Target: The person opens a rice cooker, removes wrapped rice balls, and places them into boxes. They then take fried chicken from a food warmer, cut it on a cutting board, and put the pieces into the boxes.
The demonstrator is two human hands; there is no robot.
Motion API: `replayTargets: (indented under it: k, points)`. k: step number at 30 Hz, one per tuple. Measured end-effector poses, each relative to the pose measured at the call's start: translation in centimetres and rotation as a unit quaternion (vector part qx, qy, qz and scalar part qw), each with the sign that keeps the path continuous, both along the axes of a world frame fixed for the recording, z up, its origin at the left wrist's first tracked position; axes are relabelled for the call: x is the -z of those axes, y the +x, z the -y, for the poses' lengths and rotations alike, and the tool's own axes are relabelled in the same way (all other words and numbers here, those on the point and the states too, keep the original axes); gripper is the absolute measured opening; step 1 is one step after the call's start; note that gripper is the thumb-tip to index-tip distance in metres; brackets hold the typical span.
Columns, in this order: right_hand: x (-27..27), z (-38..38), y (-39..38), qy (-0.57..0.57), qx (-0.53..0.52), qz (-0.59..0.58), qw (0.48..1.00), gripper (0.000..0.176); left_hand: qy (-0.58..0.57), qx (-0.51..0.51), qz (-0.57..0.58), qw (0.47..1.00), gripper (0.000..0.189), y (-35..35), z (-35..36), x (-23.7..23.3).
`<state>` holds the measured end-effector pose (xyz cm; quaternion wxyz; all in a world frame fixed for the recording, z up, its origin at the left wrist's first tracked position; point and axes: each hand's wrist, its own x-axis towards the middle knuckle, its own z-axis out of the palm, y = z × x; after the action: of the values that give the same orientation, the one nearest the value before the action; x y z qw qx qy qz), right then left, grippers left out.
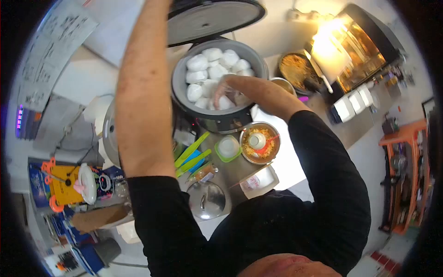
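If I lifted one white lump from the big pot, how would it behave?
A white lump looks rounded, so it might roll. Its smooth-looking surface may be slippery. With others packed close, lifting could shift them.

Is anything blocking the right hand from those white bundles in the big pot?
Nothing visible does: the right hand is inside the pot, among the white bundles, and the lid stands open.

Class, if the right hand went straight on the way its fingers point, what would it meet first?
Probably a white piece just by the right hand, inside the pot; from above, depth and whether they already touch are unclear.
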<state>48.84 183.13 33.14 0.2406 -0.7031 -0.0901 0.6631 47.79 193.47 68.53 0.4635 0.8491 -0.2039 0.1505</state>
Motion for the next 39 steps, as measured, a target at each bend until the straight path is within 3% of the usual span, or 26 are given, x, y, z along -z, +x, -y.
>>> replayTargets:
  k: [1,2,3,4,5,7,10,11,12,14,16,17,19,22,25,26,28,30,31,32,34,36,37,39]
  points:
    - [-0.6,0.7,-0.1,0.014,0.049,0.007,0.999,0.064,0.012,0.033,-0.056,0.998,0.070,-1.8,0.2,-0.9]
    - [-1.4,2.2,-0.1,0.028,0.150,0.022,0.988,0.043,0.009,-0.024,-0.072,0.997,0.063,-2.0,0.9,-1.0]
    - [-1.5,3.6,0.7,0.161,0.200,0.004,0.966,0.043,0.006,-0.079,-0.091,0.993,0.056,-1.4,1.4,-0.9]
    - [-1.3,6.2,1.2,0.290,0.248,-0.007,0.924,0.044,0.001,-0.011,-0.114,0.993,0.051,1.9,-0.9,-0.2]
    - [-5.4,9.5,-2.1,0.366,0.325,0.090,0.867,0.040,-0.007,0.055,-0.136,0.989,0.047,5.5,-3.1,0.6]
    - [-5.9,18.1,-5.8,0.378,0.511,0.192,0.747,0.036,0.033,0.050,-0.043,0.997,0.046,5.6,-3.4,0.3]
    - [-2.0,37.3,-12.4,0.440,0.623,0.262,0.591,0.041,0.049,-0.001,-0.075,0.996,0.051,4.0,-2.6,-0.8]
    - [-0.1,44.0,-15.1,0.447,0.645,0.275,0.556,0.042,0.044,-0.036,-0.077,0.995,0.050,4.6,-2.8,-1.0]
    - [1.8,50.3,-17.7,0.444,0.661,0.280,0.536,0.044,0.104,0.003,-0.026,0.994,0.051,5.3,-4.0,-1.2]
    - [4.3,60.8,-21.5,0.406,0.685,0.279,0.537,0.047,0.191,0.042,0.049,0.980,0.052,6.3,-6.1,-1.4]
    - [2.5,64.8,-22.5,0.326,0.712,0.272,0.559,0.048,0.248,0.047,0.093,0.963,0.053,5.9,-6.0,-1.6]
    - [3.5,67.5,-21.5,0.265,0.709,0.253,0.603,0.049,0.132,0.010,0.035,0.991,0.052,3.9,-3.6,-1.5]
    - [7.8,73.5,-17.8,0.141,0.681,0.217,0.685,0.050,0.243,-0.050,0.013,0.969,0.067,4.7,-3.6,-3.3]
    - [14.3,76.6,-14.5,0.113,0.701,0.138,0.690,0.047,0.022,-0.104,-0.185,0.977,0.062,1.5,0.6,-3.4]
    - [12.7,75.9,-13.1,0.074,0.638,0.085,0.762,0.043,0.049,-0.158,-0.138,0.977,0.057,1.8,1.5,-3.1]
    - [9.4,75.5,-13.8,0.071,0.628,0.131,0.764,0.037,0.062,-0.161,-0.135,0.976,0.056,2.0,1.2,-3.0]
    - [14.5,82.9,-13.0,0.025,0.594,0.208,0.776,0.034,0.074,-0.167,-0.135,0.974,0.054,2.1,1.1,-3.0]
    - [10.8,84.5,-12.9,0.023,0.602,0.325,0.729,0.033,0.083,-0.176,-0.135,0.971,0.052,2.1,0.7,-3.2]
    - [13.5,89.7,-10.8,-0.085,0.503,0.388,0.768,0.045,0.089,-0.181,-0.137,0.970,0.051,2.0,0.4,-3.1]
    - [16.9,92.6,-10.5,-0.036,0.572,0.366,0.733,0.065,0.094,-0.183,-0.136,0.969,0.050,2.0,0.3,-3.1]
    - [23.3,96.2,-9.0,-0.192,0.416,0.385,0.801,0.074,0.096,-0.182,-0.132,0.970,0.048,2.2,0.2,-2.9]
    - [19.4,90.6,-9.1,-0.197,0.489,0.271,0.806,0.084,0.100,-0.175,-0.130,0.971,0.046,2.7,0.6,-2.7]
    - [19.1,89.2,-9.9,-0.114,0.550,0.257,0.786,0.081,0.100,-0.170,-0.128,0.972,0.045,2.9,0.6,-2.4]
    - [21.2,88.8,-12.7,0.044,0.696,0.228,0.679,0.059,0.101,-0.166,-0.123,0.973,0.043,2.6,0.2,-2.1]
